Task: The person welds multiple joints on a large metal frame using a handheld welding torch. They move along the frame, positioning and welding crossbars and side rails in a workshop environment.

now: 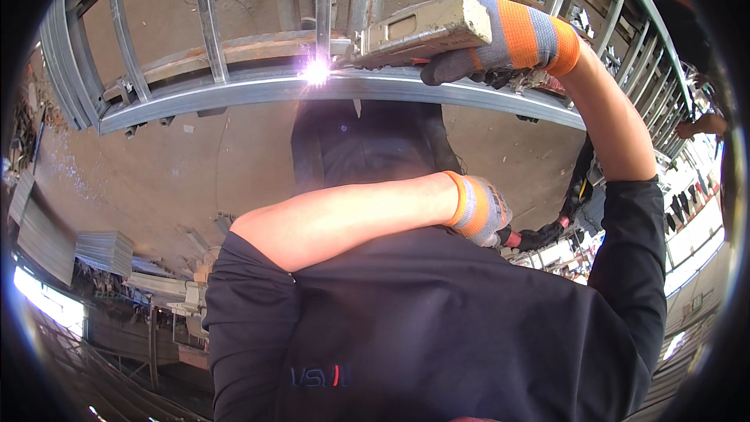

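Right hand (500, 43), gloved grey-orange, clenched over flat metal block (426, 27), pressing it on curved steel rail (258, 94); arm raised, elbow bent. Bright welding arc (316, 72) at block's left end, on rail. Left hand (480, 209), gloved, folded across chest, fist closed on black cable (574, 195) looping up at right. Upright bars (207, 16) behind rail; bare concrete floor (156, 164) beyond.
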Demonstrator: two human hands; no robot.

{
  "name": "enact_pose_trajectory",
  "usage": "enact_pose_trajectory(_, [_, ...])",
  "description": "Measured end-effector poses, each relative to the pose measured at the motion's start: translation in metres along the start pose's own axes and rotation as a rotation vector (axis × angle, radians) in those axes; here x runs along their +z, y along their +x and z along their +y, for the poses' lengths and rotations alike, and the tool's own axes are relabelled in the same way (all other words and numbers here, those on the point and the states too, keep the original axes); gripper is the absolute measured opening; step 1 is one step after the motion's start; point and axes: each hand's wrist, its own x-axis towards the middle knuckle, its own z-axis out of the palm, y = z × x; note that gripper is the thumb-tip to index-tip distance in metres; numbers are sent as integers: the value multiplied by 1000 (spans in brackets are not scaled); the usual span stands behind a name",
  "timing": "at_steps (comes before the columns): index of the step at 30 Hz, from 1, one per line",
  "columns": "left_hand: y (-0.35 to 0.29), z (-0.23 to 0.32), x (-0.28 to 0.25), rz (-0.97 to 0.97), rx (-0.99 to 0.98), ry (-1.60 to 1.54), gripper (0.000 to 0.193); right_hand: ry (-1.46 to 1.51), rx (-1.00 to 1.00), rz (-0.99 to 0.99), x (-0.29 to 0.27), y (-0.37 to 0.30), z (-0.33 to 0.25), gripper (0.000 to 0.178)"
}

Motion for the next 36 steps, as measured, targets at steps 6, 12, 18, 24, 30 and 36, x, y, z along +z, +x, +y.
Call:
enact_pose_trajectory(6, [4,-1,2,39,3,8,45,21,-81,26,1,-4,12,48])
enact_pose_trajectory(12, [9,-3,3,31,-3,-11,45,-6,-139,41,3,-5,16,52])
enact_pose_trajectory(18, [14,-6,6,41,0,-17,44,-45,-97,-4,-2,-10,4,52])
enact_pose_trajectory(24, [20,-9,6,33,28,-18,44,-104,-208,6,-5,-14,-10,55])
enact_pose_trajectory(30, [11,-11,7,36,71,-22,44,85,-139,59,-10,-23,-7,37])
enact_pose_trajectory(36, [-13,-15,12,-42,63,13,45,13,-146,201,-13,-15,-11,48])
